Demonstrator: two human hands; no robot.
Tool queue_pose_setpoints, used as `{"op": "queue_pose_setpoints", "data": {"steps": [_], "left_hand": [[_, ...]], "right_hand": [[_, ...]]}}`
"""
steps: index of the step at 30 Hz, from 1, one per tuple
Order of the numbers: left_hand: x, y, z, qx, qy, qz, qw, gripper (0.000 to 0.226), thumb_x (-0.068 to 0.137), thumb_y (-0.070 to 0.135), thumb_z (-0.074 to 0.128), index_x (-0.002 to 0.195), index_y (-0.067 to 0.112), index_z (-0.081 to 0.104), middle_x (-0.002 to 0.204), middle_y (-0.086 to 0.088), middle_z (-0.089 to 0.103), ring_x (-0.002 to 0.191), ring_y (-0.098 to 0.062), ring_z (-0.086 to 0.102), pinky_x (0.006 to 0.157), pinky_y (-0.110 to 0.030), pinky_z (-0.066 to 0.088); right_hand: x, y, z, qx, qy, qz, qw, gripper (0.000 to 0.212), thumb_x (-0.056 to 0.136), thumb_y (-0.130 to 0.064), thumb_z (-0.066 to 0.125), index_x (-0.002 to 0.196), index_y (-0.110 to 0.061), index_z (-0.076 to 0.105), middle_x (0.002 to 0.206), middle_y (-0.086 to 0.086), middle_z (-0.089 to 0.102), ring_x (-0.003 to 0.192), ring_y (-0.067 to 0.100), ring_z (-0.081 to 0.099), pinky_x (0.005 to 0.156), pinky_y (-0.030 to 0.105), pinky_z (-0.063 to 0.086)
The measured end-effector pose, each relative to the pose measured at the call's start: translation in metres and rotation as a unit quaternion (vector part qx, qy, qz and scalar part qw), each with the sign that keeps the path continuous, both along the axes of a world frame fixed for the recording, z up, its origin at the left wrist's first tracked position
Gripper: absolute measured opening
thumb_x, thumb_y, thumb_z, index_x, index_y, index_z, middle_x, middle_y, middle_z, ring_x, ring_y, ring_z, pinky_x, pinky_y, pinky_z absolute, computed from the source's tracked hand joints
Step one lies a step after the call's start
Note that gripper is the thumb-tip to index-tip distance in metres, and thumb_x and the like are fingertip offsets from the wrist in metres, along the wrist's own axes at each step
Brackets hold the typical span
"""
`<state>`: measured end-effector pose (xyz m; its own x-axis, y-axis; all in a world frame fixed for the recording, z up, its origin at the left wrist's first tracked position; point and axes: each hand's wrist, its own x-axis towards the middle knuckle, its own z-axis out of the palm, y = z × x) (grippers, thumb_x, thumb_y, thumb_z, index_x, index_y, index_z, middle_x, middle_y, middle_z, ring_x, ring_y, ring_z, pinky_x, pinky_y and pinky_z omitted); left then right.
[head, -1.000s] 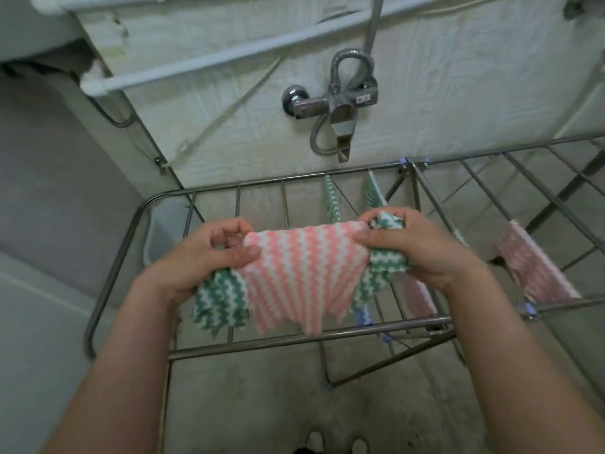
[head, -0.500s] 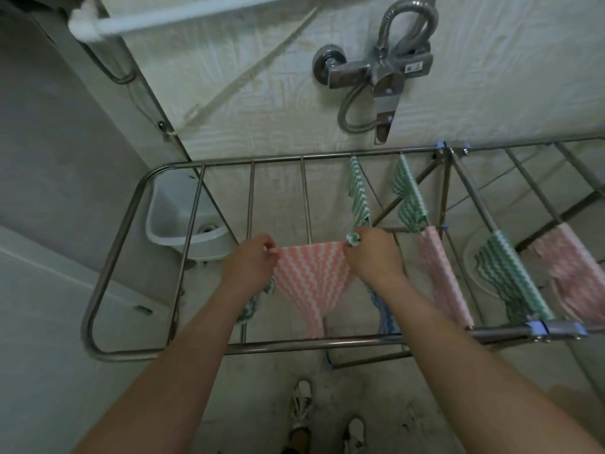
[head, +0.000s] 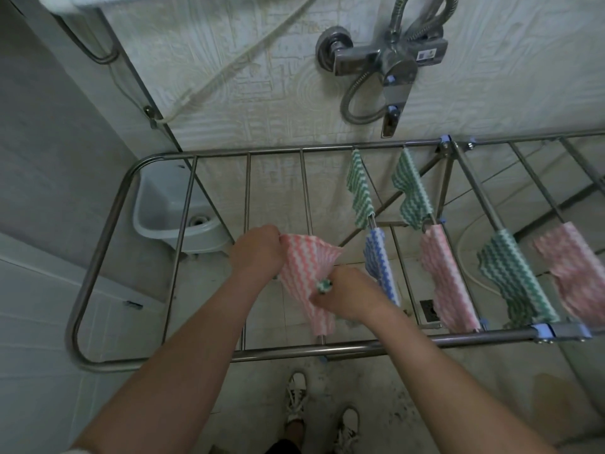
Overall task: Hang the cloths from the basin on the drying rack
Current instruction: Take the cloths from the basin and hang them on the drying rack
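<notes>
A pink zigzag cloth (head: 307,276) is draped over a rod of the steel drying rack (head: 294,350). My left hand (head: 257,249) pinches its far upper corner. My right hand (head: 345,298) grips its near edge and also holds a bunched green cloth (head: 324,285), of which only a small tuft shows. Several cloths hang on the rods to the right: a blue one (head: 379,263), two green ones (head: 360,188) near the wall, a pink one (head: 447,280), a green one (head: 514,280) and another pink one (head: 576,273).
A grey basin (head: 163,221) sits on the floor under the rack's left end. A chrome tap (head: 389,60) with a hose is on the wall behind. Bare rods lie left of my hands. My shoes (head: 296,398) stand below the rack's near bar.
The pink cloth went from stretched between both hands to draped over a rod. My right hand slid toward me along the cloth. The camera tilted further down.
</notes>
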<state>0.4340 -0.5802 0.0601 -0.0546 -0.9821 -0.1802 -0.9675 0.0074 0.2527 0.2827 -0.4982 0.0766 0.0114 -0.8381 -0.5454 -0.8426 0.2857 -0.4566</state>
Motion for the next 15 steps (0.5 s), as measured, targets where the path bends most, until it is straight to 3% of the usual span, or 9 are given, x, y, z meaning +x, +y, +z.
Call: {"op": "queue_pose_setpoints", "data": {"steps": [3,7,10,12,15], "left_hand": [[-0.001,-0.003,0.007,0.014,0.007,0.013,1.000,0.039,0.091,0.040,0.047,0.064,0.014,0.055,0.059,-0.001,0.053,0.056,-0.020,0.053,0.050,-0.026,0.033],[-0.001,-0.007,0.011,0.008,-0.017,-0.004,1.000,0.038,0.088,0.042,0.052,0.061,0.015,0.055,0.062,-0.002,0.057,0.057,-0.019,0.053,0.048,-0.024,0.032],[-0.001,-0.003,0.006,-0.011,-0.057,-0.047,0.997,0.027,0.089,0.040,0.054,0.093,0.015,0.063,0.092,-0.006,0.065,0.081,-0.025,0.061,0.064,-0.030,0.046],[-0.001,0.001,0.002,-0.024,-0.024,-0.067,0.997,0.030,0.090,0.036,0.055,0.116,0.020,0.060,0.109,-0.007,0.061,0.097,-0.027,0.060,0.076,-0.033,0.046],[-0.009,0.005,0.002,-0.046,0.077,-0.107,0.990,0.031,0.089,0.036,0.059,0.117,0.024,0.064,0.110,-0.004,0.062,0.098,-0.023,0.060,0.081,-0.032,0.045]], "right_hand": [[0.008,0.001,0.002,-0.010,0.035,0.043,0.998,0.023,0.080,-0.037,0.063,0.085,-0.014,0.062,0.083,0.004,0.064,0.082,0.023,0.065,0.072,0.033,0.055],[0.018,0.005,0.003,0.005,0.043,0.068,0.997,0.033,0.080,-0.037,0.062,0.101,-0.013,0.063,0.091,0.002,0.064,0.084,0.020,0.064,0.074,0.031,0.054],[0.015,0.010,0.004,0.003,0.035,0.062,0.997,0.036,0.080,-0.050,0.064,0.090,-0.016,0.059,0.077,-0.003,0.055,0.076,0.017,0.056,0.062,0.028,0.043],[0.010,0.012,0.004,-0.001,0.019,0.038,0.999,0.035,0.081,-0.054,0.063,0.075,-0.021,0.052,0.072,-0.004,0.053,0.076,0.018,0.056,0.060,0.029,0.041],[0.007,0.013,0.001,-0.026,0.010,0.016,0.999,0.032,0.083,-0.051,0.062,0.091,-0.020,0.059,0.092,0.003,0.064,0.088,0.022,0.061,0.070,0.032,0.048]]}}
